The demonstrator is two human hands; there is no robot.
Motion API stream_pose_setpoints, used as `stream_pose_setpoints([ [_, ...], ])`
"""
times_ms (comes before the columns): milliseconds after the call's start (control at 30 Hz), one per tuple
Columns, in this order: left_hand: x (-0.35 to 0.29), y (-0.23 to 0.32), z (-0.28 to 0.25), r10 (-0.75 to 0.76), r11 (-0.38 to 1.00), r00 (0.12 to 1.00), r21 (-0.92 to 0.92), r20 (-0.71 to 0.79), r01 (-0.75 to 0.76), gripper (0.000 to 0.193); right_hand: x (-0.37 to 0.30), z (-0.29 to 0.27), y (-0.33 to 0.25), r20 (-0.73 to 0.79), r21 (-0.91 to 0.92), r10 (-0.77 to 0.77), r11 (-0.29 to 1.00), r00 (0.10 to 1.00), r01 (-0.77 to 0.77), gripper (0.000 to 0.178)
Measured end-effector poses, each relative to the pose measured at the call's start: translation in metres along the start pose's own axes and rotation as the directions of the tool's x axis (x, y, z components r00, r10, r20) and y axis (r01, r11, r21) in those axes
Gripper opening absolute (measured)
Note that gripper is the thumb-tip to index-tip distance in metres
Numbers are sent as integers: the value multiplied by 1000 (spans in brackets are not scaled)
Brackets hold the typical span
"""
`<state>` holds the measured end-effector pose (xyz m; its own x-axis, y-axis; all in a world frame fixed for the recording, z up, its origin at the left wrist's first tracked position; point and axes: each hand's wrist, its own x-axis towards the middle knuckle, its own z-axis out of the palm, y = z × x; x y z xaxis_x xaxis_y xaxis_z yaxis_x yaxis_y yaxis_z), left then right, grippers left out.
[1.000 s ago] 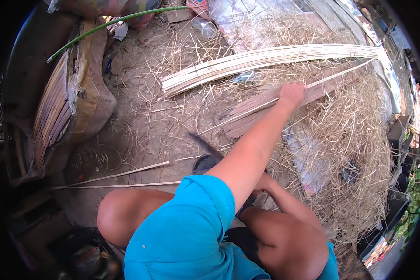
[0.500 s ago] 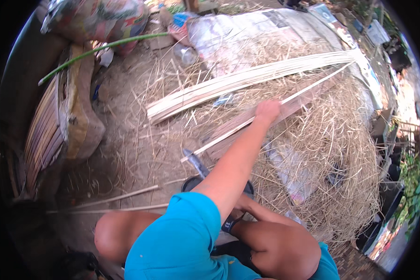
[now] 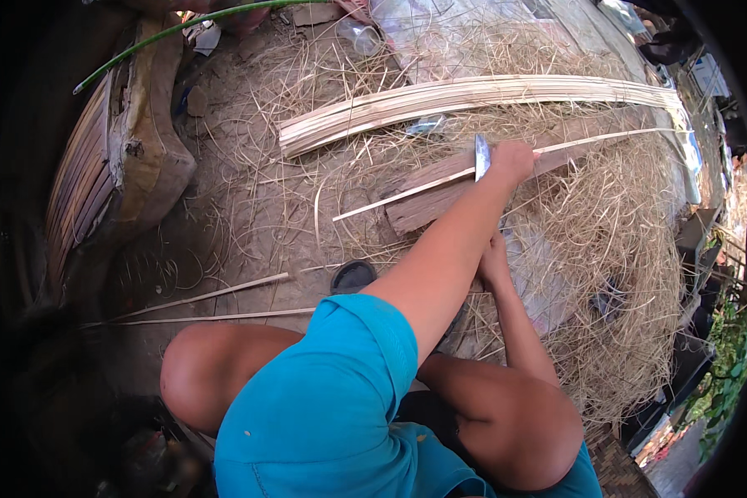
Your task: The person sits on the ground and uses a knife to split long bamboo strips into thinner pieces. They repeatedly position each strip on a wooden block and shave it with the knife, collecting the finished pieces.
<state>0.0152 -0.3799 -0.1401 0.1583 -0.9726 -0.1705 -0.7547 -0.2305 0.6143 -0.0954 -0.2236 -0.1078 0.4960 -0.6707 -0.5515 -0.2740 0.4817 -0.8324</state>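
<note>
My left hand [image 3: 515,159] is closed around a thin pale bamboo strip [image 3: 407,196], with my left arm stretched across to the right. The strip lies over a brown wooden board [image 3: 423,207] and runs on past my hand to the far right. A knife blade [image 3: 482,158] stands across the strip just left of that hand. Below it, my right hand [image 3: 495,261] is partly covered by my left forearm; its fingers are curled in line with the blade, and the handle is hidden. Beyond the board lies a bundle of pale split strips [image 3: 473,95].
Loose shavings [image 3: 614,249] pile up right of the board. Two thin strips [image 3: 224,317] lie by my left knee. A curved wooden piece [image 3: 153,158] stands at the left, under a green stalk [image 3: 183,25]. A clear plastic cup [image 3: 361,37] lies far back.
My right hand and the knife have moved up and right, from the strip's near end to beside my left hand. My left hand has shifted slightly right with the strip. The head view has also shifted.
</note>
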Motion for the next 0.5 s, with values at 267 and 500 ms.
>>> stream_pose_setpoints([
  [267, 2, 0, 2, -102, 994, 995, -46, -18, 102, 43, -37, 21, -5, 299, -350, 148, 936, 943, -37, 59],
  [500, 2, -4, 8, -50, 999, 999, -14, -22, 49, 45, -42, 35, 33, 564, -250, 260, 958, 784, -138, 70],
])
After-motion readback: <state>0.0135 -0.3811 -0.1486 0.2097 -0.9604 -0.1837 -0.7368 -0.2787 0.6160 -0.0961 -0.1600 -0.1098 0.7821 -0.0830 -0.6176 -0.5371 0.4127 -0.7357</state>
